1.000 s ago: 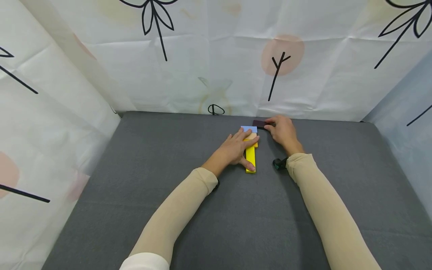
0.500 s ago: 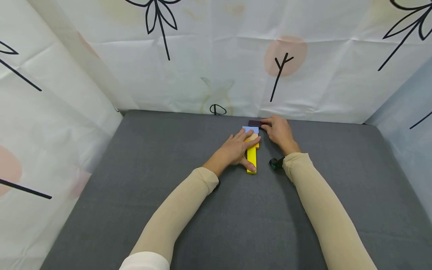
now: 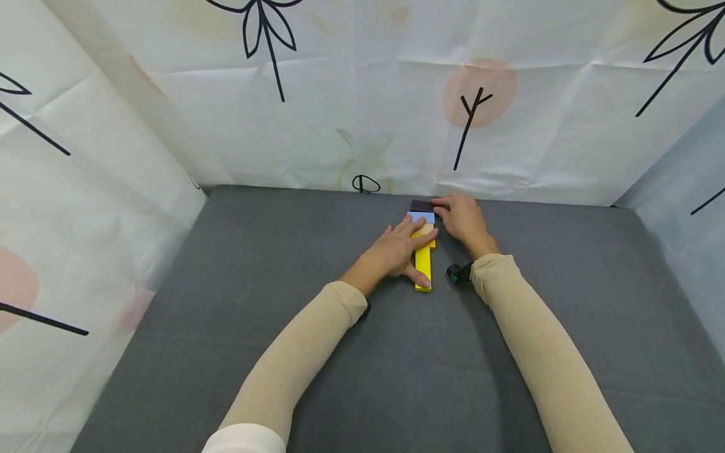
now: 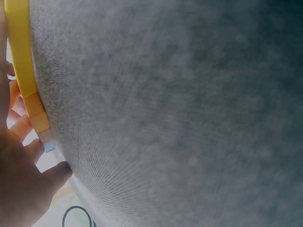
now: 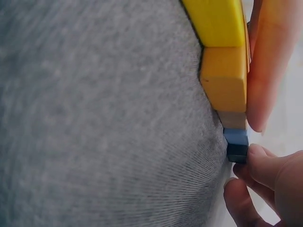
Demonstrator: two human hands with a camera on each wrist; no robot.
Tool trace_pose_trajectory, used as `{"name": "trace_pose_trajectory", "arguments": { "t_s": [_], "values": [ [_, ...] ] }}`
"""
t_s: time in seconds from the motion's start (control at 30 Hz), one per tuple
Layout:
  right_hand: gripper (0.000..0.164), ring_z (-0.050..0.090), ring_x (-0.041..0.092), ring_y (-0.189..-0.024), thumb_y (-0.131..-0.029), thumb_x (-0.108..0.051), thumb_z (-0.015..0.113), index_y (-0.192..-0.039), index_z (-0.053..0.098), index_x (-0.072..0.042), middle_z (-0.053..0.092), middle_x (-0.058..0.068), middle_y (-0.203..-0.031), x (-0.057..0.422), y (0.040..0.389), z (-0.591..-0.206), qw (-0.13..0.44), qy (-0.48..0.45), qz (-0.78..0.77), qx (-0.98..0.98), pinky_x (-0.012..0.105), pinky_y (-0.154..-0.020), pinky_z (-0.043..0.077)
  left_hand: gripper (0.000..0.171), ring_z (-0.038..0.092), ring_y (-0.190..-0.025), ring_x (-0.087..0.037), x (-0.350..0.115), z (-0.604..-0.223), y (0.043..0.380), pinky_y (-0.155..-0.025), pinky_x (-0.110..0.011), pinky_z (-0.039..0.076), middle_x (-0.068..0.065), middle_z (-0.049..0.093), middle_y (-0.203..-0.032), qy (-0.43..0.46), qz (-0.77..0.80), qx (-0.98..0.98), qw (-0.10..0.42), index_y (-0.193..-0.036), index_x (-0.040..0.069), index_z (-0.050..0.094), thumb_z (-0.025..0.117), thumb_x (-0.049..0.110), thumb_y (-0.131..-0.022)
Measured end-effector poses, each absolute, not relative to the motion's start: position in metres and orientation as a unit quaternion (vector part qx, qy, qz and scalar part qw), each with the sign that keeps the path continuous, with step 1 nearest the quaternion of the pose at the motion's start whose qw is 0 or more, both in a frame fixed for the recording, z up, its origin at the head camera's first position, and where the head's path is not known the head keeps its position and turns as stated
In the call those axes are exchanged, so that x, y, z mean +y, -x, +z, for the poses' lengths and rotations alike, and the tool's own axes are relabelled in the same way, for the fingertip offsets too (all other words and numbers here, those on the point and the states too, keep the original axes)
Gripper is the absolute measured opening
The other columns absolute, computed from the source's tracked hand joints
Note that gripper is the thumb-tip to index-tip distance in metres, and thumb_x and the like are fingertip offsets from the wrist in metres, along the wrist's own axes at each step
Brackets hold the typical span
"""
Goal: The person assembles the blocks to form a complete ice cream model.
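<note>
A column of flat blocks lies on the grey table in the head view. At its far end is a dark block, then a light blue block, a beige block, an orange block and a long yellow block nearest me. My left hand rests across the column, fingers spread over the blue, beige and orange blocks and thumb on the yellow one. My right hand pinches the right end of the dark block, which sits against the blue block in the right wrist view.
The grey cloth table spreads around both arms. Just behind the dark block, a white patterned curtain hangs along the table's far edge, with more curtain on the left and right sides.
My right hand has slid the dark block leftward, from beyond the blue block's right corner to just behind it, in line with the column. My left hand has stayed on the blocks.
</note>
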State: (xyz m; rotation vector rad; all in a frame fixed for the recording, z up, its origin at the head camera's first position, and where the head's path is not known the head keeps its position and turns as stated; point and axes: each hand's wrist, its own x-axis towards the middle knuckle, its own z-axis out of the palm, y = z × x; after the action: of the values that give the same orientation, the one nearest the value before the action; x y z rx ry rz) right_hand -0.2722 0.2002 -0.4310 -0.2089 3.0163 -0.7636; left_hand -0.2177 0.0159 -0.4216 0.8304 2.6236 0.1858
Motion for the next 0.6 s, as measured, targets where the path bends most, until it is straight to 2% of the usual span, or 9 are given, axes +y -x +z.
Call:
{"name": "trace_pose_trajectory", "arguments": {
  "t_s": [0.6],
  "values": [
    [0.035,0.052,0.041,-0.135,-0.106,-0.014,0.055,-0.139,0.064,-0.01,0.06,0.018,-0.143,0.1937,0.2736,-0.429,0.023,0.084,-0.247,0.965,0.057,-0.117,0.039,0.115,-0.009,-0.162,-0.023,0.0159,-0.4236,0.2187,-0.13,-0.055,0.014,0.002,-0.005,-0.175,-0.292,0.065,0.934,0.197,-0.164,0.038,0.007,0.069,0.076,-0.076]
  ]
}}
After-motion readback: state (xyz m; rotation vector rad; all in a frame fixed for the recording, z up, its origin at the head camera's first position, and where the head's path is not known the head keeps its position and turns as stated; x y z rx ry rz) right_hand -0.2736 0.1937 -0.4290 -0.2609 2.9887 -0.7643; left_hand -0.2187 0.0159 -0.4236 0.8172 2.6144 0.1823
